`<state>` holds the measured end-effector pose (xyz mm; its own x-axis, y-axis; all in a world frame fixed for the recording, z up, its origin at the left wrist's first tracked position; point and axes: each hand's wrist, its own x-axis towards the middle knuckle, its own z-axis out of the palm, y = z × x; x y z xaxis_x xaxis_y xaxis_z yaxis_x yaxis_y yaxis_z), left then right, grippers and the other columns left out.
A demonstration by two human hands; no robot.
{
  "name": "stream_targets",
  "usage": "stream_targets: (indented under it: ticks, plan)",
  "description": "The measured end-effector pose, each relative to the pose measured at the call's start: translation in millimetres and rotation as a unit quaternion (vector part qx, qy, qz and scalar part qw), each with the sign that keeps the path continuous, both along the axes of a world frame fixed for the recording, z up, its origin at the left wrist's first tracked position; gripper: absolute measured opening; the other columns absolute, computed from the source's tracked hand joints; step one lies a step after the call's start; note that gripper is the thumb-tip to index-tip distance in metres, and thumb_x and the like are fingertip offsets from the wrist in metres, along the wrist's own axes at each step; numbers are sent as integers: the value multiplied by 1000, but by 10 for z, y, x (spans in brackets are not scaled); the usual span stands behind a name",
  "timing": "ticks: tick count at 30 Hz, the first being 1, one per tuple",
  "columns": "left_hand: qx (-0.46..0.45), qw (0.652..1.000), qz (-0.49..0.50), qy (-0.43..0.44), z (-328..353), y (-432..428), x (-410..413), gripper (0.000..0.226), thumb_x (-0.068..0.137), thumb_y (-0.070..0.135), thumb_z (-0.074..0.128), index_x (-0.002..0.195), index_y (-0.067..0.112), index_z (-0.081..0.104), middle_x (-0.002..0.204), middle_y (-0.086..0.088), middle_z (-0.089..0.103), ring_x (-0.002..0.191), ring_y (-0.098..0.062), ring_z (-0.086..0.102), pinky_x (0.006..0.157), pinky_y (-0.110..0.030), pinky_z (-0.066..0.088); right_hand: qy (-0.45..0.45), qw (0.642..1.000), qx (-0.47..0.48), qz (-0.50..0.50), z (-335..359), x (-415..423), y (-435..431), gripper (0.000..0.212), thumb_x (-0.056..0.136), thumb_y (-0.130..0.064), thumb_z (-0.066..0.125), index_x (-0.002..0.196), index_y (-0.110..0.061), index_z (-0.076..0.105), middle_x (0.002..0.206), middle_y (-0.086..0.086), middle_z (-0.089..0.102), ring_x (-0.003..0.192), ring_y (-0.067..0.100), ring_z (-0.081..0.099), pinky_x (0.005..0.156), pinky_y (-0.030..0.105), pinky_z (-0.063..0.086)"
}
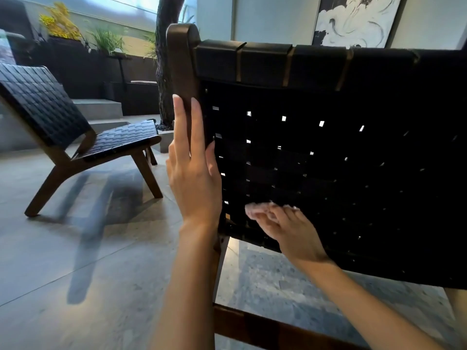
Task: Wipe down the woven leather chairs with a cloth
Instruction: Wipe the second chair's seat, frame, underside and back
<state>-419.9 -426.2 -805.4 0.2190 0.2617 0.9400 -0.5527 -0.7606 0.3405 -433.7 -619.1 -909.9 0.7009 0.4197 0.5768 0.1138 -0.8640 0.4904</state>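
I face the back of a black woven leather chair [341, 152] with a dark wooden frame, which fills the right half of the view. My left hand [193, 178] lies flat along the frame's left upright, fingers straight and pointing up. My right hand [290, 231] presses a small pale pink cloth [257, 210] against the lower left of the woven back. Only the cloth's edge shows past my fingers. A second woven leather chair [75, 127] stands to the left, side on, untouched.
Grey stone floor tiles [75, 261] spread around both chairs. A tree trunk [166, 72] rises behind the near chair's upright. Dark planters with green and yellow plants [75, 34] line the back left above low steps. A black-and-white picture [353, 18] hangs at the top right.
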Motion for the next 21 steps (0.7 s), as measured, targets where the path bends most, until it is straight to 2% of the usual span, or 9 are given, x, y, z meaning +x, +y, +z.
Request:
stream_targets:
  ticks: [3, 4, 6, 9, 12, 14, 17, 19, 21]
  plan:
    - [-1, 1000, -5, 6, -12, -3, -1, 56, 99, 11, 53, 150, 12, 30, 158, -10, 24, 119, -9, 41, 97, -18, 31, 122, 991, -2, -54, -64, -12, 80, 56, 72, -5, 67, 124, -23, 62, 108, 3, 61, 89, 20, 60, 82, 35, 53]
    - [-1, 1000, -7, 7, -17, 0, 6, 57, 99, 12, 54, 150, 13, 30, 158, -9, 24, 118, -9, 42, 95, -19, 33, 154, 986, 12, -58, -40, -37, 113, 57, 78, -3, 64, 131, -21, 54, 120, 6, 57, 101, 23, 58, 91, 36, 50]
    - [-1, 1000, -14, 6, -22, 12, 16, 56, 99, 13, 54, 150, 13, 31, 158, -9, 24, 116, -8, 42, 93, -21, 36, 252, 966, 22, -56, 20, -49, 117, 55, 94, 2, 41, 146, -17, 34, 143, 8, 38, 127, 27, 42, 109, 39, 33]
    - [-11, 1000, -23, -3, -19, 25, 24, 51, 101, 16, 51, 149, 15, 33, 158, -7, 26, 117, -7, 42, 94, -21, 37, 295, 950, 105, 0, 193, -174, 174, 57, 96, -8, 32, 150, -27, 31, 148, 3, 35, 135, 27, 36, 112, 44, 31]
    - [-29, 999, -29, -19, -32, 35, 50, 47, 103, 18, 48, 148, 17, 35, 156, -6, 29, 121, 1, 39, 98, -20, 38, 124, 972, 161, 116, 359, -336, 303, 71, 74, 8, 60, 139, -18, 48, 125, 11, 54, 108, 31, 61, 92, 45, 54]
    - [-51, 997, -49, -16, -56, 43, 62, 47, 103, 21, 48, 147, 19, 35, 154, -4, 35, 122, 8, 32, 99, -6, 30, -42, 961, 201, 186, 640, -457, 455, 64, 70, 10, 68, 131, -7, 55, 108, 17, 57, 89, 30, 64, 80, 36, 57]
    - [-81, 993, -88, -3, -121, 62, 66, 46, 102, 30, 45, 146, 23, 34, 144, -3, 50, 122, -7, 48, 97, -3, 31, -201, 917, 229, 258, 1153, -495, 687, 50, 90, -2, 55, 139, -4, 46, 107, 19, 51, 89, 30, 57, 79, 34, 53]
    - [-83, 992, -97, -10, -157, 89, 76, 45, 101, 30, 45, 144, 23, 34, 133, -4, 60, 116, -14, 55, 96, -4, 34, -229, 907, 243, 257, 1370, -397, 803, 46, 92, -5, 52, 138, -2, 48, 109, 23, 55, 95, 32, 57, 84, 38, 54]
    - [-77, 992, -94, -18, -169, 120, 90, 45, 101, 25, 48, 143, 23, 34, 124, 0, 64, 110, -12, 55, 94, -4, 34, -241, 911, 233, 240, 1455, -245, 930, 43, 94, -10, 47, 136, -2, 51, 112, 24, 56, 102, 34, 55, 88, 40, 54]
